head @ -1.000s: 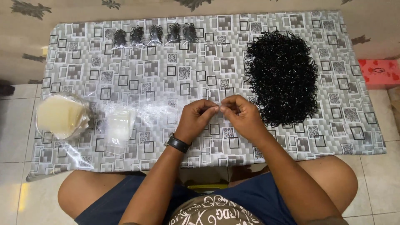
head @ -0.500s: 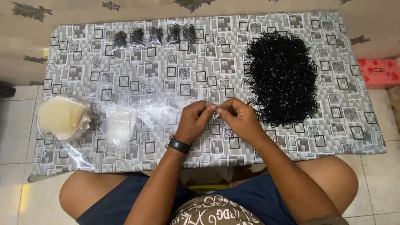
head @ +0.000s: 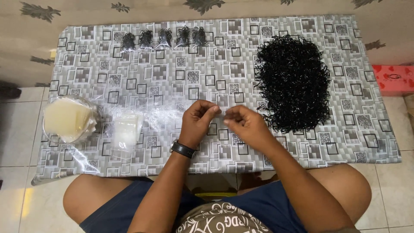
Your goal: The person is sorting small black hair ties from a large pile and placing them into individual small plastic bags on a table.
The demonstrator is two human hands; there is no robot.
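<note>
Fingers pinched, both hands – left hand [head: 197, 123] | right hand [head: 245, 126] – held item unclear

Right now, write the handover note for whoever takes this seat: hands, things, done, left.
Left hand and right hand: fingertips pinched together on something small and clear; what it is cannot be told.
Big heap of small black loops lies by the right hand.
Done: five small packed black bundles line the far edge.
Left: the heap; a stack of clear plastic bags and a round clear tub wait by the left hand.
</note>
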